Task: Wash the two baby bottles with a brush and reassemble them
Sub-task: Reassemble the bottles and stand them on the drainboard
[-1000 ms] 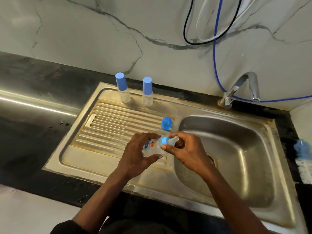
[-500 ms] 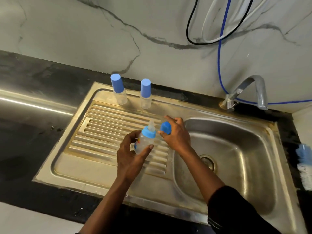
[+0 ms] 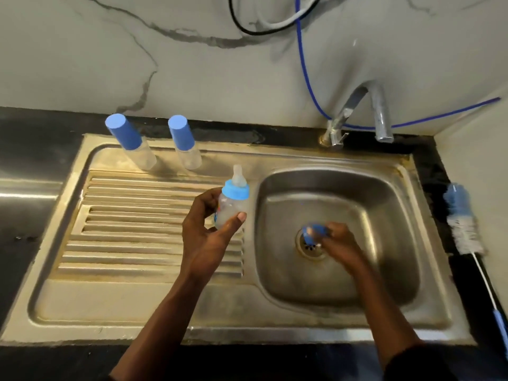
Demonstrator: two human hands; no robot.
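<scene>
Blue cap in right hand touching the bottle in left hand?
Apart. Head view: right hand holds the blue cap over the drain, left hand holds the bottle by the drainboard, bare sink steel between them.

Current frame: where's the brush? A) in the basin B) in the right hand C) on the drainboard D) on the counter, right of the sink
D: the brush lies on the counter right of the sink. The left hand holds a bottle, and the right hand holds a cap.
</scene>
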